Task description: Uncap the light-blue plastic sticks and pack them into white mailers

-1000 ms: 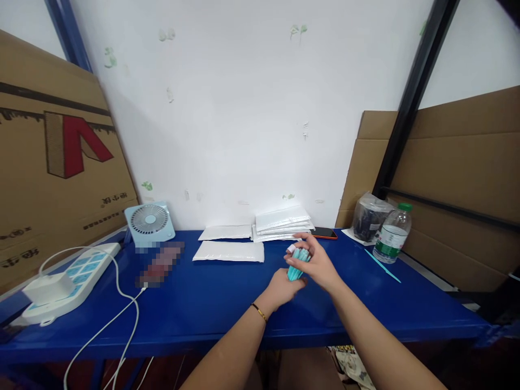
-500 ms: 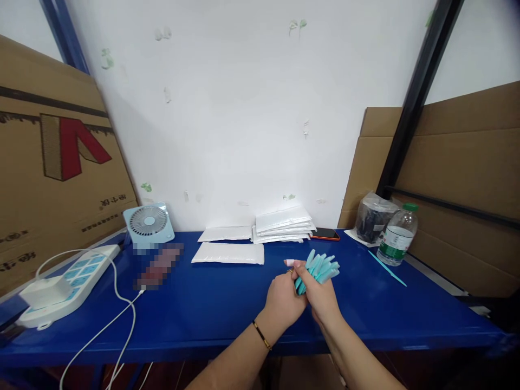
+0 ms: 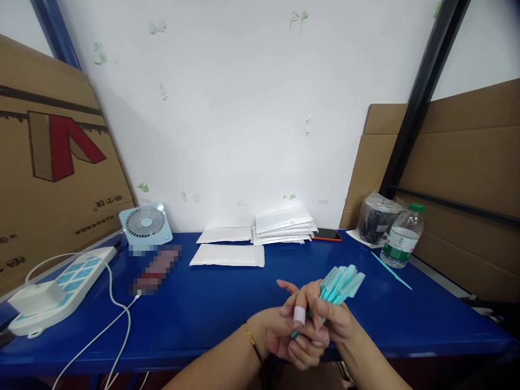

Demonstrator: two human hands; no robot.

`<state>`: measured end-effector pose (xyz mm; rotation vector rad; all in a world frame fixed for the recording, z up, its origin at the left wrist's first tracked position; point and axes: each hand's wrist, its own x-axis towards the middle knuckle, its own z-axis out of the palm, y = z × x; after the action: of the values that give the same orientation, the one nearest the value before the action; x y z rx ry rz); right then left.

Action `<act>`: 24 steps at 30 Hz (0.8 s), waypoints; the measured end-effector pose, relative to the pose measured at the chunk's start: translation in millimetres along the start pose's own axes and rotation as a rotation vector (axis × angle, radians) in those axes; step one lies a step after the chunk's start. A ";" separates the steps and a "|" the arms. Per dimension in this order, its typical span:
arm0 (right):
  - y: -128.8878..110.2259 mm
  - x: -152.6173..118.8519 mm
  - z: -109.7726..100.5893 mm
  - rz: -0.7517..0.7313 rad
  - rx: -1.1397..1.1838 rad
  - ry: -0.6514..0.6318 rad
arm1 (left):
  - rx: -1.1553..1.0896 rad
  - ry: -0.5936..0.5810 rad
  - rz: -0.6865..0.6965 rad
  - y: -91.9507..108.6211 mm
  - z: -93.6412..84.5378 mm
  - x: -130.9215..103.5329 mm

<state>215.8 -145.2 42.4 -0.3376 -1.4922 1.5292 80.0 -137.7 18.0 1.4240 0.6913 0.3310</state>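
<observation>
My left hand (image 3: pixel 298 338) is closed around the lower end of a bundle of turquoise eyebrow razors (image 3: pixel 342 283), thin plastic sticks with flat, paler ends. My right hand (image 3: pixel 335 317) wraps the same bundle from the right, its fingers overlapping those of the left. The flat ends fan out up and to the right above the hands, while fingers hide most of the handles. Pale tape (image 3: pixel 299 316) circles one finger. A single turquoise razor (image 3: pixel 392 271) lies apart on the blue table (image 3: pixel 227 303), right of my hands.
White padded mailers (image 3: pixel 227 255) lie near the wall, some in a stack (image 3: pixel 284 226) beside a phone (image 3: pixel 327 234). A water bottle (image 3: pixel 402 235) and a bagged dark roll (image 3: pixel 376 219) stand right. At left are a small fan (image 3: pixel 146 225), a power strip (image 3: pixel 67 287) and a white cable (image 3: pixel 111 292).
Both hands have come lower and nearer, with the bundle shifting right and its flat ends now tilting right. My left hand has turned, and its curled fingers now show below the bundle.
</observation>
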 end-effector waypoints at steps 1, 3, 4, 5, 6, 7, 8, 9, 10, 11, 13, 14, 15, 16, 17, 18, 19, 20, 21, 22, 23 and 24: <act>-0.4 -0.1 -1.2 -0.029 0.070 0.129 | 0.082 0.010 0.017 1.1 -10.9 -6.5; -3.9 0.7 -8.9 -0.071 0.245 0.353 | 0.373 0.175 0.082 5.7 -41.8 -20.4; -6.3 1.1 -14.5 -0.082 0.328 0.432 | 0.613 0.386 0.140 7.9 -60.5 -26.4; -8.5 1.4 -20.7 -0.091 0.393 0.490 | 0.829 0.568 0.149 9.4 -80.1 -31.3; -10.0 1.3 -26.6 -0.097 0.437 0.532 | 1.029 0.685 0.112 9.9 -99.3 -34.7; -10.3 0.8 -31.9 -0.099 0.461 0.557 | 1.203 0.744 0.032 9.5 -117.0 -36.8; -9.2 0.0 -36.1 -0.097 0.471 0.575 | 1.346 0.773 -0.071 8.4 -132.5 -37.8; -7.0 -1.0 -39.2 -0.092 0.474 0.588 | 1.442 0.776 -0.176 7.2 -145.0 -38.1; -3.8 -2.1 -41.3 -0.086 0.475 0.600 | 1.472 0.768 -0.213 6.5 -154.1 -38.1; -0.1 -3.1 -42.5 -0.077 0.473 0.610 | 1.495 0.760 -0.243 6.9 -159.7 -38.0; 6.8 -4.0 -42.7 -0.062 0.455 0.623 | 1.512 0.759 -0.240 12.2 -161.5 -38.8; 9.4 -3.6 -41.8 -0.052 0.432 0.623 | 1.533 0.779 -0.225 17.5 -158.4 -39.7; 11.1 -2.4 -40.5 -0.042 0.394 0.620 | 1.554 0.808 -0.204 24.1 -153.1 -40.8; 12.1 -0.3 -38.5 -0.031 0.344 0.615 | 1.577 0.848 -0.173 31.8 -146.3 -41.9; 12.4 2.6 -36.0 -0.019 0.284 0.609 | 1.591 0.879 -0.141 40.0 -138.2 -42.9; 12.5 6.2 -33.1 -0.002 0.218 0.600 | 1.589 0.898 -0.110 48.0 -129.5 -43.5; 12.6 10.3 -30.0 0.024 0.146 0.587 | 1.579 0.879 -0.071 55.3 -120.4 -43.9; 13.0 14.6 -26.9 0.049 0.073 0.583 | 1.557 0.847 -0.039 61.4 -111.5 -43.9; 13.6 18.7 -24.0 0.072 0.000 0.592 | 1.523 0.811 -0.005 66.0 -103.0 -43.8; 14.7 22.4 -21.7 0.092 -0.061 0.611 | 1.488 0.767 0.044 68.9 -95.0 -43.5; 16.1 25.4 -19.9 0.104 -0.103 0.639 | 1.460 0.734 0.098 70.1 -87.8 -43.0; 17.7 27.6 -18.7 0.107 -0.120 0.669 | 1.441 0.711 0.157 69.6 -81.3 -42.4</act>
<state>207.9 -109.4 33.6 -0.9124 -1.0396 1.2309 10.7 -89.0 96.0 2.7773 1.5638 0.4970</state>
